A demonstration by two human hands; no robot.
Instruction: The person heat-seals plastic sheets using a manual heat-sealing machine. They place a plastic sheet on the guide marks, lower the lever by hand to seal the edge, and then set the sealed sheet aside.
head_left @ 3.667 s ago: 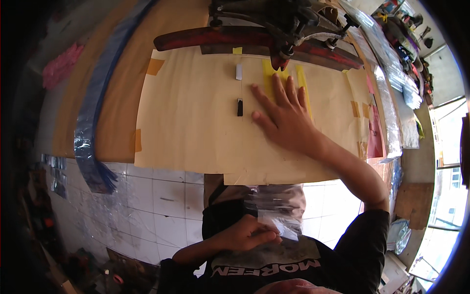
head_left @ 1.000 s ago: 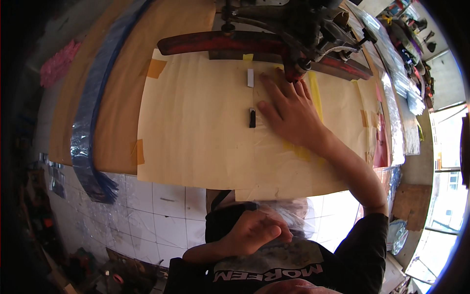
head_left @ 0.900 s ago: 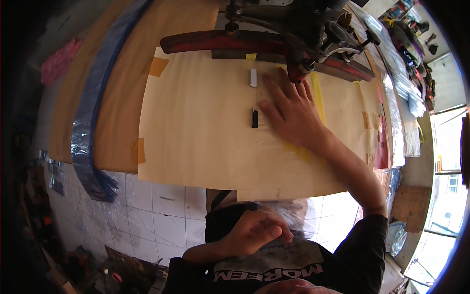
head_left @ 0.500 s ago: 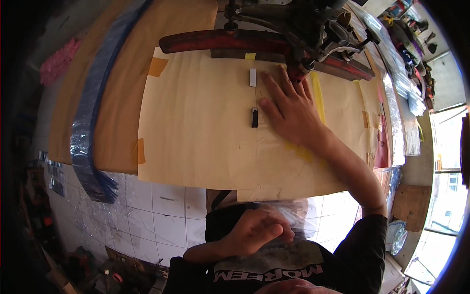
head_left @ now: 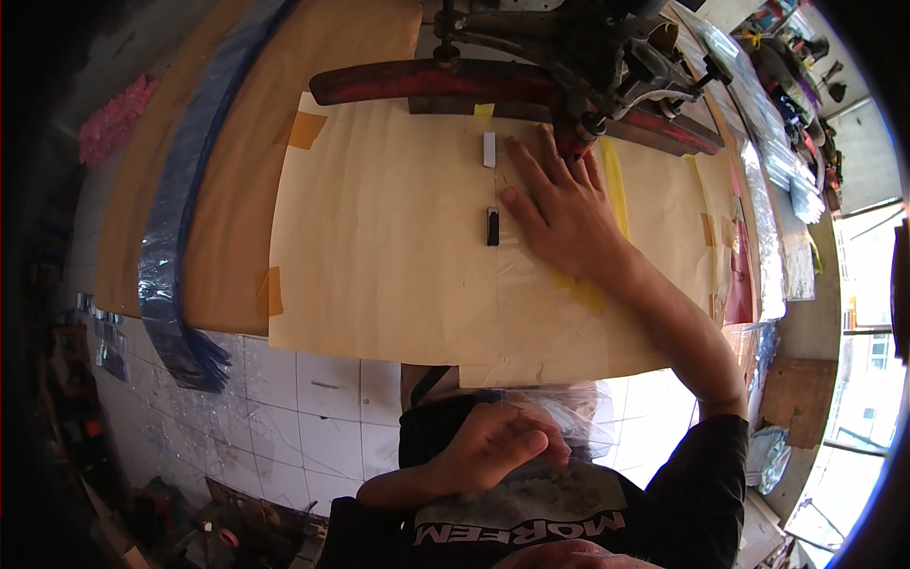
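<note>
The left hand curls beside film at the near edge of the sheet; I cannot tell whether it pinches any. The film looks light, limp, slippery: best held by an edge. Beyond, the right hand lies spread on the sheet, gripping nothing.

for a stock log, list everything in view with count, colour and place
Large flat paper sheet: at least one, cream, centre
Flat tabletop: one, brown, under sheet
White rectangular block: one, white, on sheet
Black rectangular block: one, black, nearer the person
Long strip: at least one, yellow, sheet's right half
Square patches: at least four, orange, sheet's side edges
Curved metal bar: one, red, sheet's far edge
Metal machine: one, black, top
Long plastic bundle: one, blue, tabletop's left
Crumpled bundle: one, pink, far left
Square floor tiles: many, white, below
Right-rim clutter: count unclear
Right hand: one, palm down over sheet
Left hand: one, before dark shirt
</note>
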